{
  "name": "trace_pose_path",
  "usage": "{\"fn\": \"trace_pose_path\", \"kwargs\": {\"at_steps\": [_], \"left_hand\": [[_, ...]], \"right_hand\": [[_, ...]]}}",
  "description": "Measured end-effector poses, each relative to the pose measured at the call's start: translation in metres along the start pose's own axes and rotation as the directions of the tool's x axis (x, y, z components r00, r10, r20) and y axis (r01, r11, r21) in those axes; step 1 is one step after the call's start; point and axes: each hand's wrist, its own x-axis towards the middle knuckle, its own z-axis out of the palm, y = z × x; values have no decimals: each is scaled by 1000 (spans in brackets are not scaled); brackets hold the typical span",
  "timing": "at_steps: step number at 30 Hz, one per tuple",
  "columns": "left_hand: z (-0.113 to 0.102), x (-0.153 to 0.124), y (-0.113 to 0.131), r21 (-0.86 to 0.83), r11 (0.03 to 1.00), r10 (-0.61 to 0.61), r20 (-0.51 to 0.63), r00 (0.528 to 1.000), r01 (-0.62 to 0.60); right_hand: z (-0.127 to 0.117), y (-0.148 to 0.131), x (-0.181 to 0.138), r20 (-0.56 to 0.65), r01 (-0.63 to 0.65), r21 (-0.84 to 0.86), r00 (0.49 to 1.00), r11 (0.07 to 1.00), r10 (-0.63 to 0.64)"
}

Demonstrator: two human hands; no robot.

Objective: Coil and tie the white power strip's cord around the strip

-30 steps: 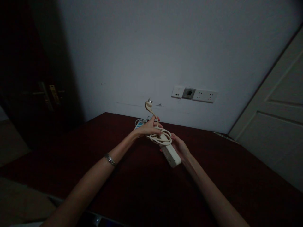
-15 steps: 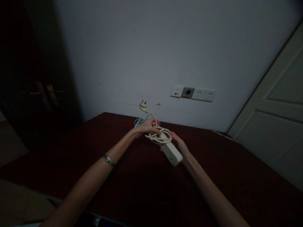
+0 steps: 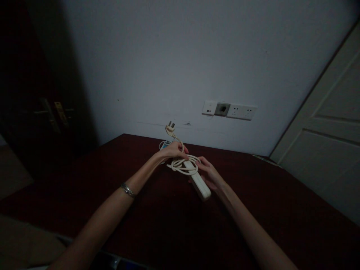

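Observation:
My right hand [image 3: 210, 174] grips a cream power strip [image 3: 200, 183] from its right side, holding it low over the dark red table [image 3: 174, 225]. Its cord [image 3: 184, 165] lies in loose loops around the strip's far end. My left hand [image 3: 173, 150] is closed on the cord just below the plug [image 3: 169, 128], which sticks up above my fingers. A silver bracelet [image 3: 128, 189] sits on my left wrist.
A row of wall sockets [image 3: 229, 110] is set in the white wall behind the table. A pale door [image 3: 329, 146] stands at the right and a dark door with a handle [image 3: 50, 112] at the left. A small blue-white item [image 3: 163, 144] lies behind my left hand.
The strip and both hands have dropped a little toward the table and shifted left. The cord loops have slid toward the strip's far end, and the plug has leaned further left.

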Motion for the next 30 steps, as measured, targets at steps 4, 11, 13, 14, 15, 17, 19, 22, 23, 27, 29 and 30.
{"fn": "trace_pose_path", "kwargs": {"at_steps": [4,11,13,14,15,17,19,22,23,27,29,30], "left_hand": [[6,2,-6,89,996,-12,-82,997,20],[12,9,-17,198,979,67,-105,992,-45],[13,11,-21,196,978,93,-115,989,-69],[14,12,-23,196,978,101,-121,988,-76],[15,13,-25,196,977,106,-127,986,-80],[18,15,-29,195,977,115,-139,984,-87],[19,17,-33,200,975,131,-153,980,-100],[19,18,-35,216,971,142,-187,972,-100],[17,18,-35,213,972,144,-182,973,-104],[4,14,-26,84,981,175,14,985,-175],[-4,10,-23,-23,980,200,146,969,-199],[-8,9,-22,-70,977,211,195,958,-201]], "right_hand": [[-1,5,4,-103,-48,-65,994,997,42],[0,7,8,-269,-54,-118,963,992,20],[2,5,6,-266,-64,-98,963,993,36],[3,4,5,-250,-69,-88,967,994,45],[4,3,3,-228,-74,-86,972,994,52],[5,0,1,-192,-77,-115,980,990,54],[5,-1,0,-193,-80,-153,980,985,49],[2,-3,1,-202,-88,-153,978,984,56],[0,-3,2,-197,-83,-145,979,986,53],[-8,-5,5,-170,-67,-101,984,993,50],[-12,-6,6,-162,-67,-80,985,995,53],[-14,-6,7,-159,-68,-73,986,995,56]]}}
